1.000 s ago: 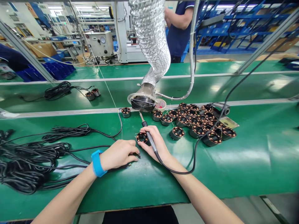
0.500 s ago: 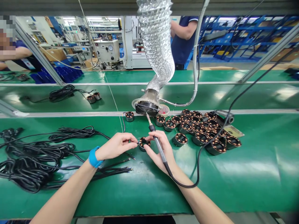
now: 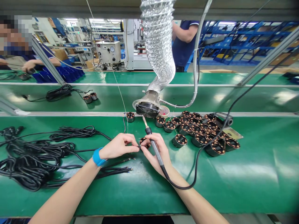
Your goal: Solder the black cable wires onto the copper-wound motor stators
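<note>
My right hand (image 3: 157,151) is closed around a soldering iron (image 3: 156,149), its tip pointing up and away. The thumb and fingers of that hand also reach to a small motor stator (image 3: 145,142) with copper windings, partly hidden behind them. My left hand (image 3: 120,146), wearing a blue wristband (image 3: 98,157), pinches the end of a black cable (image 3: 84,150) at the stator's left side. The fingertips of both hands nearly meet there. Which wire is between them is too small to tell.
Several stators (image 3: 200,140) cluster at the right, beside a metal bracket (image 3: 227,119). Coiled black cables (image 3: 35,168) lie left. A fume extractor (image 3: 147,109) hangs ahead under a foil duct (image 3: 158,40). One stator (image 3: 130,116) stands near the ledge. People work beyond the bench.
My right thumb has moved left to the stator's near left edge, close to my left fingertips. The iron's tip has swung slightly left. The view has shifted a little.
</note>
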`<state>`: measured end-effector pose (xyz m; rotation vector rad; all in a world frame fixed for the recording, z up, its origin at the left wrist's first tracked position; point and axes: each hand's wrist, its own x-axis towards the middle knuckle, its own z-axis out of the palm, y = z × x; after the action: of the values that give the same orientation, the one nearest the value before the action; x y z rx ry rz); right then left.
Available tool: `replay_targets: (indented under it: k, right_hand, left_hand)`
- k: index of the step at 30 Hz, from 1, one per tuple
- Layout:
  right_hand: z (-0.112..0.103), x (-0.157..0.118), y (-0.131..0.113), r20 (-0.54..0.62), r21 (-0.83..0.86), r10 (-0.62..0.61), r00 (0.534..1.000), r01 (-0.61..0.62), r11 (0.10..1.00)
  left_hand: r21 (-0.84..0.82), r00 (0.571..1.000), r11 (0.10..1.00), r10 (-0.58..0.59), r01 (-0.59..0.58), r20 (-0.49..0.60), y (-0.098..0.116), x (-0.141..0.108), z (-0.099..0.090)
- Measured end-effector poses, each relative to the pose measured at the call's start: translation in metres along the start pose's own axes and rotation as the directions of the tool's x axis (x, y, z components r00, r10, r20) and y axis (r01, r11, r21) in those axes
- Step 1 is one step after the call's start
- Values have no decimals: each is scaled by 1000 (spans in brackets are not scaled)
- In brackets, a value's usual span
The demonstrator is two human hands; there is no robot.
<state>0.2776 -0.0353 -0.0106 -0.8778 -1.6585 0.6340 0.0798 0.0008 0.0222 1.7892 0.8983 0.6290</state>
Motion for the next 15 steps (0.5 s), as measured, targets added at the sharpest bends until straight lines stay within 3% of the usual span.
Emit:
replay_targets:
  k: [9, 15]
  right_hand:
    - [3, -1, 3, -4, 50, 36, 999, -36, 998]
    - [6, 0, -1, -33, 107, 57, 998, -53, 993]
  left_hand:
    - [-92, 997, 994, -63, 59, -44, -5, 1, 8]
    - [-38, 999, 998, -46, 46, 17, 1, 1, 3]
